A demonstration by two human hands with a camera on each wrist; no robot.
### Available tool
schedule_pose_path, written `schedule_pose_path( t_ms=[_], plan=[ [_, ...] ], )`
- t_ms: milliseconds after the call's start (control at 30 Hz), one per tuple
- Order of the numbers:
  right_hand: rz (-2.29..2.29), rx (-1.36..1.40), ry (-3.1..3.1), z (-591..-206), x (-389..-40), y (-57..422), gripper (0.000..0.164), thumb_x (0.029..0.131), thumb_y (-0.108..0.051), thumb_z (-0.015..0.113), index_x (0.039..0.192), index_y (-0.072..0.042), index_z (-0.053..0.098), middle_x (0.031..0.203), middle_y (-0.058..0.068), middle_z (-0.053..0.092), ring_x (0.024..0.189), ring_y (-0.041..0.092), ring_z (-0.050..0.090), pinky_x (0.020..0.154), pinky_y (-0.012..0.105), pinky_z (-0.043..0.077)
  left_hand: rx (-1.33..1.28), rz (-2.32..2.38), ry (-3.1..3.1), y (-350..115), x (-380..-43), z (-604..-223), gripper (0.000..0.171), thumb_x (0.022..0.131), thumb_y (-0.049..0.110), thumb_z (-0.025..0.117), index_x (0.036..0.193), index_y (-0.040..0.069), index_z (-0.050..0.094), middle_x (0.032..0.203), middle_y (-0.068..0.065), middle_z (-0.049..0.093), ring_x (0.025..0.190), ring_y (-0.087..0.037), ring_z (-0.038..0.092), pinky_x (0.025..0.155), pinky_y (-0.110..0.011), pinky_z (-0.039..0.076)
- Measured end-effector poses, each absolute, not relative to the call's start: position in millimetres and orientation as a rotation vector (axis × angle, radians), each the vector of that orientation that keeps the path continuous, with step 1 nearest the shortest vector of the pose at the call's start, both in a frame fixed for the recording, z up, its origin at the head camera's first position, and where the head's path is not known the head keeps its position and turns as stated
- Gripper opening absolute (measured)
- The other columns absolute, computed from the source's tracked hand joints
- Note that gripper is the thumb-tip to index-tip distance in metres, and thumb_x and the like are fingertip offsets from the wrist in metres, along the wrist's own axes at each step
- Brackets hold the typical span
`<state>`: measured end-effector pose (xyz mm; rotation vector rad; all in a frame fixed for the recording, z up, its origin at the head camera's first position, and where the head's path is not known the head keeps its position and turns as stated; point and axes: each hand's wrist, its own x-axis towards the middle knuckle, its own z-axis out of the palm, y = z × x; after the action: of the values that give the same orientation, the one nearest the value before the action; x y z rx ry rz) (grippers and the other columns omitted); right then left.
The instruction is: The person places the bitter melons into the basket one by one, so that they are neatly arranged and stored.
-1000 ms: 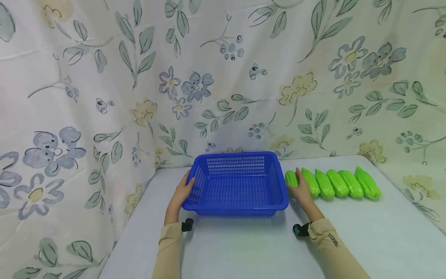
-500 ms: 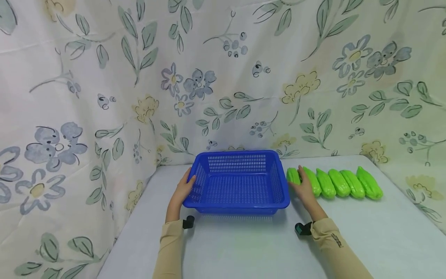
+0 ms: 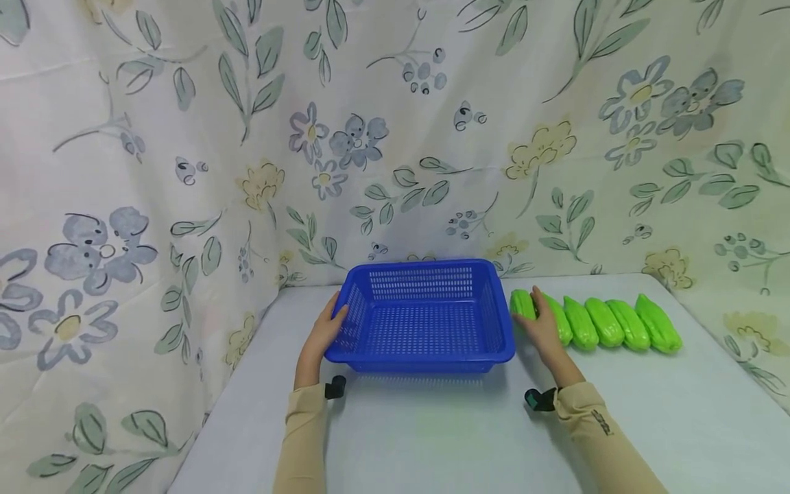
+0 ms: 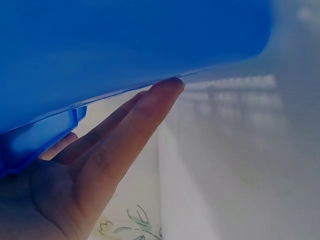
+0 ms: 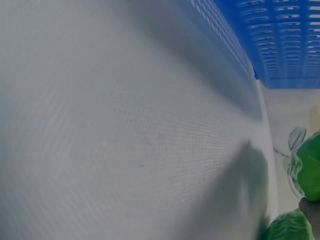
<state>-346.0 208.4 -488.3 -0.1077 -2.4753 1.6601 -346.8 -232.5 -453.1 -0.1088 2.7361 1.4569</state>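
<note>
A blue plastic basket [image 3: 426,336] with slotted sides has nothing inside. At its left side my left hand [image 3: 324,329] holds the rim, the thumb over the edge. In the left wrist view, fingers [image 4: 130,130] reach up against the blue wall. To the right of the basket my right hand [image 3: 543,326] grips a bright green, ribbed bitter melon [image 3: 522,305]. That melon [image 5: 309,167] stands above its shadow in the right wrist view, with a fingertip at its lower edge. Most of the right hand is outside that view.
Several more green bitter melons [image 3: 605,321] lie side by side in a row right of my right hand. The white tabletop [image 3: 426,439] runs back to a floral curtain [image 3: 432,171] behind the basket and along the left. A camera [image 3: 336,387] is strapped to each wrist.
My right hand has lifted the leftmost bitter melon slightly up and tilted it. The left hand has stayed at the basket rim. The whole head view has shifted a little.
</note>
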Motion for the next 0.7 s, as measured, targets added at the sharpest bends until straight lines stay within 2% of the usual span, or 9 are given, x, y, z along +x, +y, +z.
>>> schedule_pose_path(
  t_ms=[367,700],
  plan=[
    [1.643,-0.115,-2.473,-480.3,-345.7,210.5,0.082,0.095,-0.007,0.058,0.157,-0.007,0.004,0.161,0.025,0.014,0.15,0.041,0.016,0.123,0.052,0.015,-0.082,1.441,2.777,-228.5,-344.5,-450.8,0.061,0.106,0.033,0.037,0.158,0.013,0.013,0.161,-0.022,0.018,0.147,-0.049,0.018,0.115,-0.068,0.019],
    [1.658,-0.067,-2.444,-458.6,-341.7,213.0,0.081,0.096,-0.008,0.057,0.157,-0.004,0.003,0.161,0.026,0.012,0.15,0.042,0.015,0.122,0.053,0.016,-0.085,1.404,2.797,-227.5,-346.2,-450.5,0.061,0.106,0.034,0.037,0.158,0.013,0.014,0.161,-0.022,0.021,0.146,-0.048,0.021,0.115,-0.066,0.022]
  ],
)
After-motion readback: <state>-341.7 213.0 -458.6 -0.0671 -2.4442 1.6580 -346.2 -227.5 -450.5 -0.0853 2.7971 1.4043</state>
